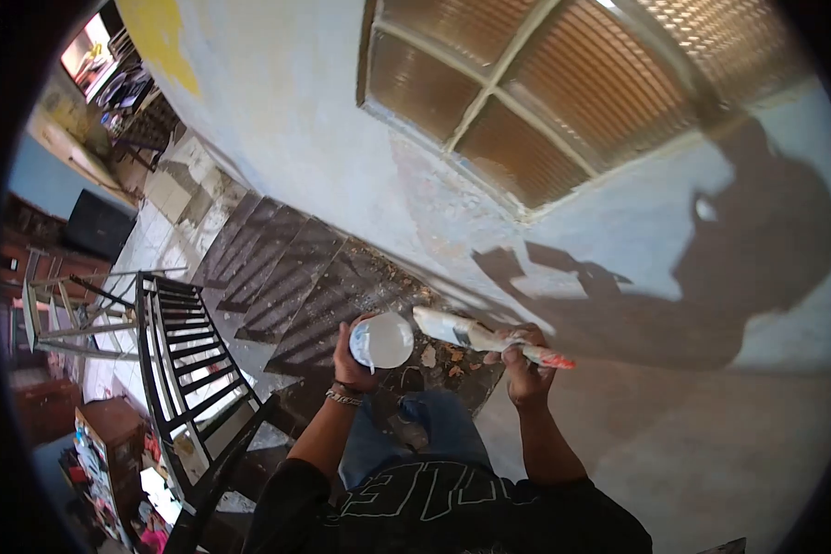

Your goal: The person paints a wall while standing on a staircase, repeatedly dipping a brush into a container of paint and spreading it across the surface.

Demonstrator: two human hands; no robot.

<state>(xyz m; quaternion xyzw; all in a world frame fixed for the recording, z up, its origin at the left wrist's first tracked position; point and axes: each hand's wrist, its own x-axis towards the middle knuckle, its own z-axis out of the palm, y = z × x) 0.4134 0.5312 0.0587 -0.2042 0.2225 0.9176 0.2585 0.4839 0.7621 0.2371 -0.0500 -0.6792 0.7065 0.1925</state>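
Observation:
My left hand [343,358] is wrapped around the side of a small white tub [362,346] with blue marks on it, its open top facing me. Inside the tub is something whitish, probably paint. In my right hand [523,369] is a paintbrush [454,329], gripped by its handle. White coats the brush's broad end, which points left towards the tub's rim, a small gap apart. The handle's reddish-orange tip sticks out on the right.
A patchy whitish wall [434,198] with a paned window [526,83] rises ahead, and my shadow falls on it. Dark floor tiles [291,268] with debris lie below. To the left are a black railing [194,360], a wooden frame [74,323] and a cluttered cabinet [111,429].

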